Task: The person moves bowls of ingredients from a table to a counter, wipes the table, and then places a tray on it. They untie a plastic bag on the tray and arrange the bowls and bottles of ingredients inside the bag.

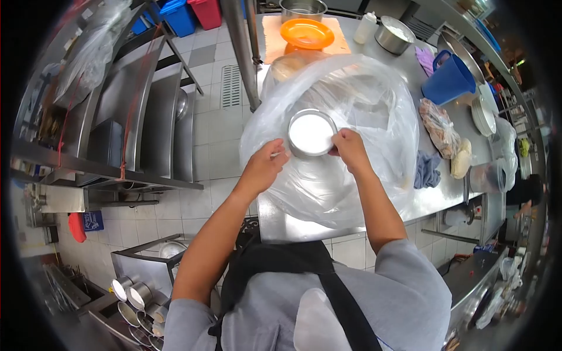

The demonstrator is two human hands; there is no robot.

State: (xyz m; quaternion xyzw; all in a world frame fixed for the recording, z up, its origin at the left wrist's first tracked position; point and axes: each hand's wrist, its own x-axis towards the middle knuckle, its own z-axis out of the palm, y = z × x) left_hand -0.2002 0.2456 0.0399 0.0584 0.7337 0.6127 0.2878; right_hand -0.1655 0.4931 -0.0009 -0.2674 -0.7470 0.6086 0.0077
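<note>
A round metal bowl (311,132) with smooth white contents is in front of me, over a large clear plastic bag (374,169) spread across the steel table. My right hand (349,150) pinches the bowl's right rim between thumb and fingers. To the left of the bowl, my left hand (268,165) is closed with its fingers curled, apart from the rim. A small pale bit shows between its fingertips, and I cannot tell what it is. The bag's crumpled edge stands up around the far side of the bowl.
An orange dish (307,33) stands beyond the bag. On the right are a blue jug (449,78), a metal pot (394,36), a squeeze bottle (366,28), a bagged food item (439,127) and a grey cloth (427,169). A metal post (241,58) rises at the table's left edge.
</note>
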